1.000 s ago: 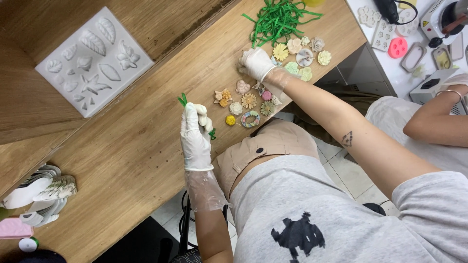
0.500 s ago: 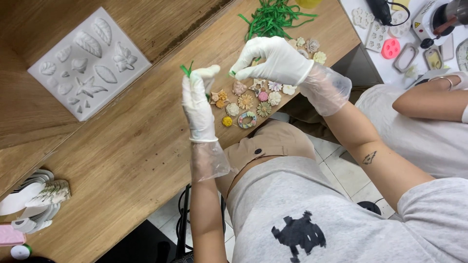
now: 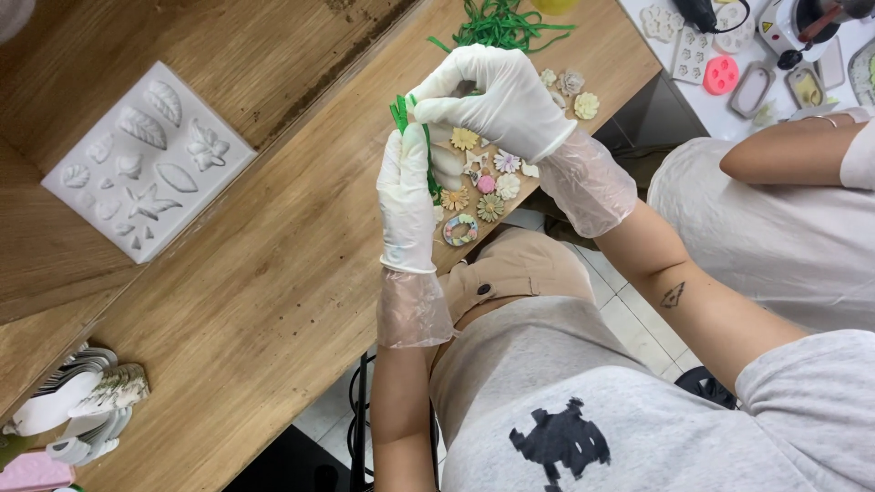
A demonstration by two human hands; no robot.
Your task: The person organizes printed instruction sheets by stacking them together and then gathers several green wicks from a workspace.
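Observation:
Both my hands wear thin white gloves and meet above the wooden table (image 3: 273, 301). My left hand (image 3: 406, 196) stands upright and grips a small bunch of green strips (image 3: 401, 111) whose ends stick out above its fingers. My right hand (image 3: 497, 98) curls over from the right, and its fingertips pinch the same green strips at the top. Right below the hands lie several small moulded flowers (image 3: 483, 187) in pale yellow, pink and white, beside a little ring-shaped wreath (image 3: 460, 230).
A white silicone mould (image 3: 146, 159) with leaf and starfish shapes lies at the left. A heap of green strips (image 3: 506, 23) sits at the table's far edge. Another person's arm (image 3: 788, 155) rests at the right by a white table with moulds (image 3: 720, 73). Stacked white pieces (image 3: 82, 405) lie bottom left.
My right hand left the flowers and came over to my left hand, closing on the green strips. Both hands rose toward the camera.

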